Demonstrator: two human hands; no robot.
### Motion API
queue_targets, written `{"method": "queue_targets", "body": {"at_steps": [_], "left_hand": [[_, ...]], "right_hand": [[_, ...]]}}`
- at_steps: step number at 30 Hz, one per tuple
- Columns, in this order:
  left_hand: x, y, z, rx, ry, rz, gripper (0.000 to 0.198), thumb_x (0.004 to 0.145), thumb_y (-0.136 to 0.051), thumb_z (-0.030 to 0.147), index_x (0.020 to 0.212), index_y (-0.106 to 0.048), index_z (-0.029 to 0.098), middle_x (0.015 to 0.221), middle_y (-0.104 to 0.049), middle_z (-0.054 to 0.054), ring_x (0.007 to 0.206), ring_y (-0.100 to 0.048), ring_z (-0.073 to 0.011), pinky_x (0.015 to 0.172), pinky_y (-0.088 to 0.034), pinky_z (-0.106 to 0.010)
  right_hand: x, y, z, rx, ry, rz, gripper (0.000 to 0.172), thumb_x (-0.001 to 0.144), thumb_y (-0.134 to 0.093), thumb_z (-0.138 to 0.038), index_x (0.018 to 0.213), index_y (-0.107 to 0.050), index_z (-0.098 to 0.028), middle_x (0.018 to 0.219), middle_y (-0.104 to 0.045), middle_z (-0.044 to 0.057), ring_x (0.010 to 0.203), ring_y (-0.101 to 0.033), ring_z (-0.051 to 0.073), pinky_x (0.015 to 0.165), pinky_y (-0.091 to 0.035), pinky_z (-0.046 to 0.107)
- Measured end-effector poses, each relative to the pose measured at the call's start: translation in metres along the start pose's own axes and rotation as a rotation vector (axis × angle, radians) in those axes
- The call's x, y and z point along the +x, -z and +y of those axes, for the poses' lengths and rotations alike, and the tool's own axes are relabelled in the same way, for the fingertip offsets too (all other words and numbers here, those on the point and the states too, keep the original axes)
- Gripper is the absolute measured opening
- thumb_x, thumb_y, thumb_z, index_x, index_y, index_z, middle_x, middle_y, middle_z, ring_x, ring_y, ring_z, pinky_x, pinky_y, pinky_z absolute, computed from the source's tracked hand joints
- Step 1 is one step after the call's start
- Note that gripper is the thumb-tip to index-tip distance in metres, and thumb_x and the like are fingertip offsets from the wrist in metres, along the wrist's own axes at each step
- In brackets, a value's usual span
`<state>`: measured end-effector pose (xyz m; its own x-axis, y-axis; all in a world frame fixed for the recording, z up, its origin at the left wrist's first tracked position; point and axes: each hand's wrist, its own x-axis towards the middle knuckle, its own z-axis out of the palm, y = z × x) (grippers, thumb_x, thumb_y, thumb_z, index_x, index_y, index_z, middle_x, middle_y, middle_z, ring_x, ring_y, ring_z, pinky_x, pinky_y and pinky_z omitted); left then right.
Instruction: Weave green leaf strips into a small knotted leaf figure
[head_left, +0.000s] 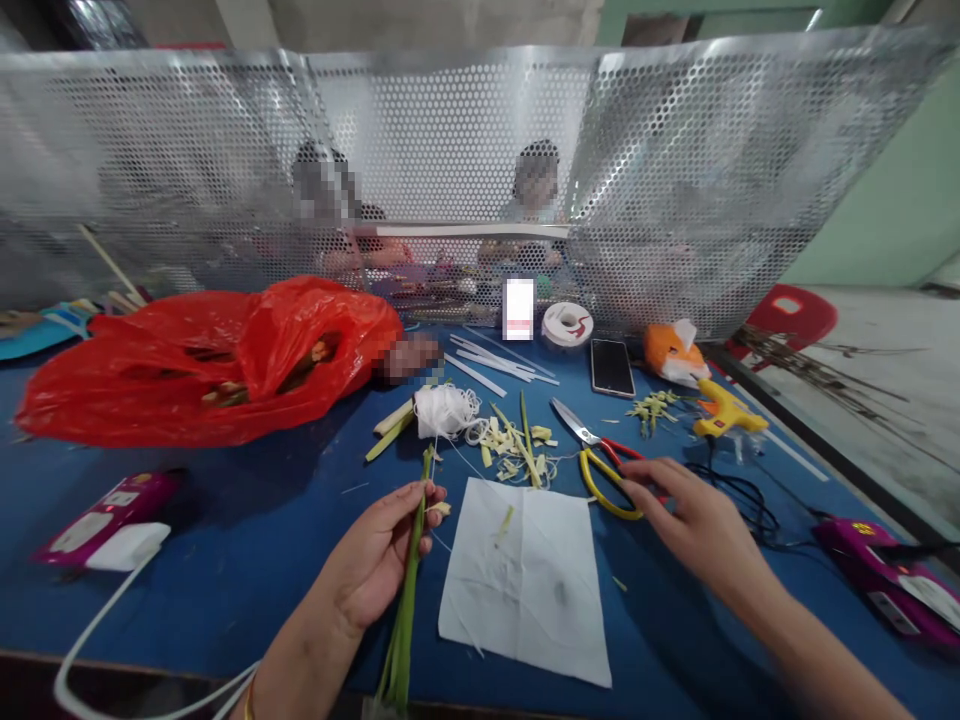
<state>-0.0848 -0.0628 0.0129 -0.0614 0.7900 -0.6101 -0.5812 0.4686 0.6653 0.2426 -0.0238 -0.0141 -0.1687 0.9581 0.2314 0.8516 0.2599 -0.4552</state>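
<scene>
My left hand [382,550] pinches the green stalk [409,575], presumably for steadiness. My right hand [686,515] touches scissors [588,437], handles conveniently nearest; grip unclear.

From here I see the left hand [386,550] gripping green stalks [409,590], the right hand [690,515] at the scissors [589,438].

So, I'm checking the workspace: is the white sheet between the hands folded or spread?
Spread: the white sheet lies flat on the blue table, creases visible across it, between the left hand and right hand.
</scene>
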Motion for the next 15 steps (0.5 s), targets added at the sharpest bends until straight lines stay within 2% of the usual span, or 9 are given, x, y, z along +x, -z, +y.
{"method": "queue_targets", "body": {"at_steps": [2, 5, 9, 12, 15], "left_hand": [[0.000, 0.004, -0.002, -0.018, -0.002, 0.006, 0.017, 0.092, -0.059, 0.014, 0.079, -0.069, 0.009, 0.072, -0.066, -0.003, 0.055, -0.060, -0.0064, 0.045, -0.047, -0.014], [0.000, 0.008, -0.004, -0.037, -0.010, 0.017, 0.012, 0.088, -0.064, 0.013, 0.079, -0.069, 0.009, 0.075, -0.067, -0.004, 0.056, -0.060, -0.0067, 0.045, -0.046, -0.014], [0.003, 0.013, -0.005, -0.040, -0.030, -0.013, 0.009, 0.082, -0.072, 0.017, 0.077, -0.069, 0.009, 0.073, -0.067, -0.003, 0.057, -0.059, -0.0074, 0.046, -0.045, -0.015], [0.004, 0.015, -0.007, -0.044, -0.033, -0.058, 0.016, 0.072, -0.081, 0.020, 0.076, -0.069, 0.010, 0.073, -0.066, -0.002, 0.057, -0.058, -0.0074, 0.046, -0.045, -0.016], [0.005, 0.016, -0.008, -0.050, -0.034, -0.095, 0.023, 0.066, -0.086, 0.023, 0.074, -0.068, 0.011, 0.072, -0.065, -0.001, 0.057, -0.056, -0.0067, 0.047, -0.044, -0.016]], "right_hand": [[0.016, -0.005, 0.010, -0.251, -0.042, -0.041, 0.036, 0.090, -0.051, -0.032, 0.118, -0.064, -0.013, 0.107, -0.068, 0.017, 0.088, -0.068, 0.031, 0.072, -0.051, 0.038], [0.033, -0.012, 0.014, -0.389, -0.032, -0.192, 0.050, 0.083, -0.055, -0.020, 0.131, -0.055, -0.007, 0.106, -0.069, 0.019, 0.091, -0.069, 0.031, 0.077, -0.049, 0.036], [0.045, -0.017, 0.012, -0.453, -0.121, -0.309, 0.062, 0.078, -0.058, -0.019, 0.138, -0.048, -0.007, 0.107, -0.070, 0.021, 0.090, -0.070, 0.033, 0.072, -0.047, 0.035], [0.051, -0.020, 0.021, -0.433, -0.173, -0.319, 0.066, 0.078, -0.058, -0.023, 0.140, -0.046, -0.006, 0.109, -0.072, 0.022, 0.090, -0.071, 0.036, 0.070, -0.048, 0.036], [0.053, -0.021, 0.036, -0.342, -0.209, -0.274, 0.060, 0.075, -0.058, -0.025, 0.134, -0.056, -0.010, 0.100, -0.076, 0.018, 0.084, -0.072, 0.035, 0.068, -0.050, 0.037]]}}
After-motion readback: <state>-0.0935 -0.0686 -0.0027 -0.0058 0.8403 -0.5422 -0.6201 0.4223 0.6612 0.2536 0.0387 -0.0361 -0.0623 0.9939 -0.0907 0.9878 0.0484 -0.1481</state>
